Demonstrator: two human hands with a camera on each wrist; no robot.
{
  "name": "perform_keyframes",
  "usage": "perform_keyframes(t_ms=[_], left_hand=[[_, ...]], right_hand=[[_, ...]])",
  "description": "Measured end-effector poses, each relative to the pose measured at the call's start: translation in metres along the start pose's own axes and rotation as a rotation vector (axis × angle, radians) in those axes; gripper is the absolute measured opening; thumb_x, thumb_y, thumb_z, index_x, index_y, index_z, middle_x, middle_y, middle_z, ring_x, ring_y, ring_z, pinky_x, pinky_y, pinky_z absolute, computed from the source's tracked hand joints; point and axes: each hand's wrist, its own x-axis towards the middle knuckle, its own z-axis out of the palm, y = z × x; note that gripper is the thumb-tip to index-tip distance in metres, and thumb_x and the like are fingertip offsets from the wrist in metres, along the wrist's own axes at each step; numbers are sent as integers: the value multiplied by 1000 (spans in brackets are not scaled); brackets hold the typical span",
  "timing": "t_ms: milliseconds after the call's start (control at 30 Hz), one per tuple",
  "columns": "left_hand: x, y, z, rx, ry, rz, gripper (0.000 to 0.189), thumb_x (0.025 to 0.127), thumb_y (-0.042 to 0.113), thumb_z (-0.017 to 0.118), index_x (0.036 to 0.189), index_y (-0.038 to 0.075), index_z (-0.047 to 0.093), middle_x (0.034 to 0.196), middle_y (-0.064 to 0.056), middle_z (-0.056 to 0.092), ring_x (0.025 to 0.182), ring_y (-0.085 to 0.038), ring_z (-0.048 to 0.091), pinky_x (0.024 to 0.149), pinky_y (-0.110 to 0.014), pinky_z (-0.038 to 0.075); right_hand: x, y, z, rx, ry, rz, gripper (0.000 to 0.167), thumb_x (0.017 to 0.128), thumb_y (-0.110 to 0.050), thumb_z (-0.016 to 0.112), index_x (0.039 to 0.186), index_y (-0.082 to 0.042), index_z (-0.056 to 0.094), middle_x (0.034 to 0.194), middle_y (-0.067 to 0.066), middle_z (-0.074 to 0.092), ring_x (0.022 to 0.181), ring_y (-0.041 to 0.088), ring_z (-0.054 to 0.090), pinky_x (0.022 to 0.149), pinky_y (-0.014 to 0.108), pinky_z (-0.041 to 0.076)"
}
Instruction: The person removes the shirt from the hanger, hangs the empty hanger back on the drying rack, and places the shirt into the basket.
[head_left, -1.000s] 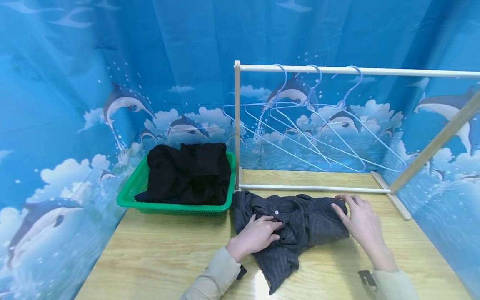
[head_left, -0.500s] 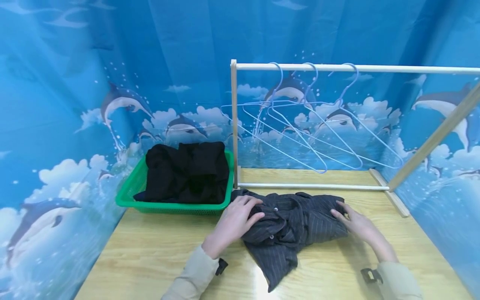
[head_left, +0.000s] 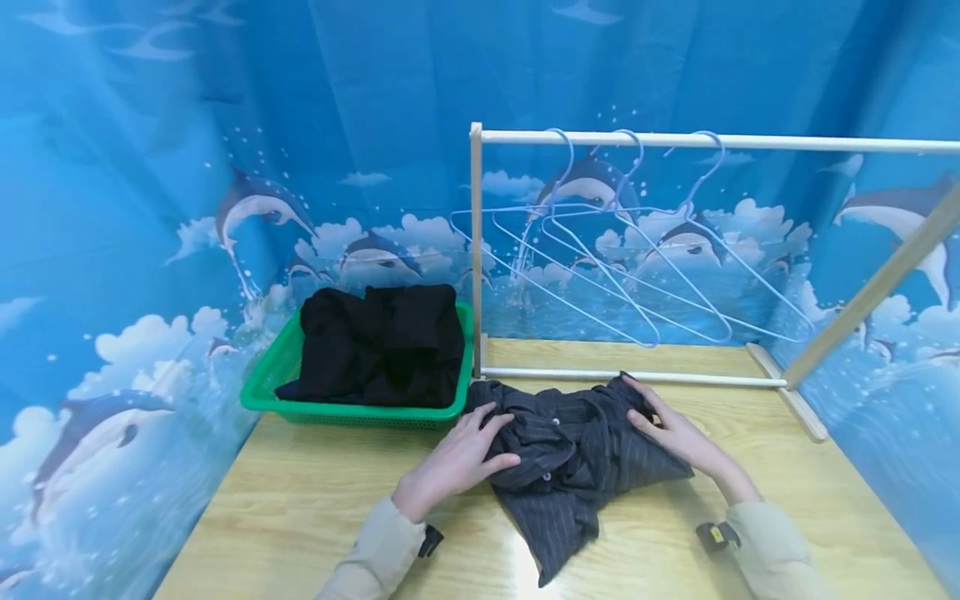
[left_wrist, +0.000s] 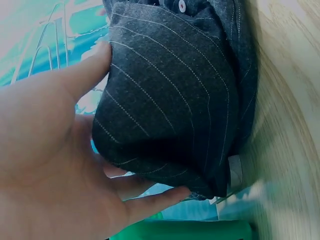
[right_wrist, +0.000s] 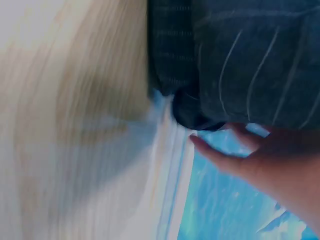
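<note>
A dark pinstriped shirt (head_left: 551, 483) with white buttons lies bunched on the wooden table, one flap spreading toward the front. At its left end is my left hand (head_left: 457, 454), fingers spread and loosely bent over the cloth. In the left wrist view, the thumb of that left hand (left_wrist: 60, 145) is at the fabric's edge and the other fingers reach beneath it. My right hand (head_left: 678, 433) holds the shirt's far right edge, where the cloth rises to a point. Some fingers of the right hand (right_wrist: 270, 160) are hidden behind the fabric in the right wrist view.
A green basket (head_left: 258, 392) holding black clothes (head_left: 382, 346) stands left of the shirt. Behind it is a rack (head_left: 750, 142) with a white rail, wooden legs and several lilac wire hangers (head_left: 693, 275). Dolphin-printed blue curtains (head_left: 360, 100) surround the wooden table (head_left: 300, 500).
My left hand has moved left from the shirt's middle to its left end. My right hand has shifted left and back, drawing the shirt's right end inward and up.
</note>
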Motion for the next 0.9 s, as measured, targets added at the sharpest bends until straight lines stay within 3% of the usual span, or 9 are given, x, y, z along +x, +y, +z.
perform_keyframes(t_ms=[167,300,433,533,633,767,900], left_hand=[[1,1,3,-2,-24,-3,64,99,47,62,153,15,45,159,-20,34,143,-42,38,114,-54,37],[2,2,6,-8,-39,-4,70,97,50,63,155,17,41,160,-20,32,144,-43,35,113,-56,37],[4,2,9,17,-74,9,75,95,53,66,155,17,40,160,-20,32,144,-44,34,110,-56,40],[5,4,10,41,-76,12,77,93,53,68,155,16,41,159,-20,33,143,-44,35,109,-58,41],[6,8,9,64,-43,9,79,91,53,70,155,17,41,160,-20,31,144,-44,35,109,-61,39],[12,12,8,126,5,30,88,86,58,74,157,20,38,162,-20,27,146,-43,30,111,-65,34],[23,12,14,183,-48,33,104,76,64,79,160,24,31,165,-20,19,149,-46,23,111,-70,30]], right_hand=[[-2,-21,15,-17,3,-174,74,99,-20,68,161,-22,28,161,19,34,140,51,38,104,70,38],[-5,-42,35,-166,14,-293,93,82,-38,84,159,-24,34,157,9,44,138,39,46,104,64,41],[-8,-57,62,-378,-48,-388,110,70,-67,80,159,-24,33,156,9,45,137,37,46,101,67,41],[-9,-63,77,-514,-76,-389,121,66,-80,72,162,-24,25,156,10,43,138,37,43,100,70,38],[-5,-64,85,-578,-10,-353,132,61,-78,77,163,-18,20,150,10,49,135,35,47,101,72,37],[1,-60,85,-644,81,-323,130,55,-72,85,155,-6,35,146,16,52,135,38,48,100,74,37],[5,-58,83,-711,64,-258,121,56,-76,83,145,-1,49,149,30,42,139,48,41,101,79,32]])
